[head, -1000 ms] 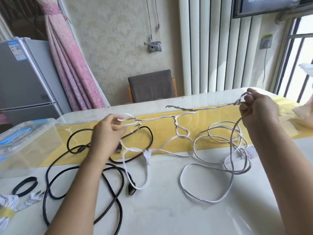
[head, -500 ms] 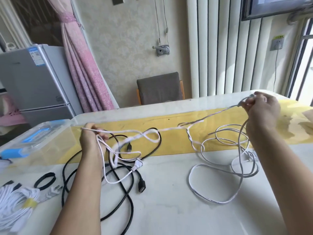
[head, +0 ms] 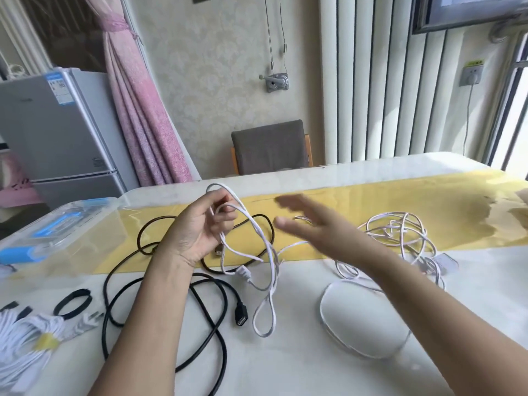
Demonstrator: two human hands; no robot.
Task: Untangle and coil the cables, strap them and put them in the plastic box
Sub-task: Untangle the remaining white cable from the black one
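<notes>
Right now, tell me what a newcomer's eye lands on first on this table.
The left hand holds loops of white cable at centre, while the right hand, open and blurred, hovers beside it. More white tangle lies at right on the yellow runner; a black cable sprawls left.

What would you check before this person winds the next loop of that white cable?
1. Left hand grips the white cable loops: ok.
2. Right hand has the cable: not ok; it is open and holds nothing.
3. Remaining length untangled: not ok; a tangled pile lies on the yellow runner.
4. White cable free of the black cable: cannot tell; it hangs across it.
5. Strap ready: ok; it lies on the table to the left.
</notes>
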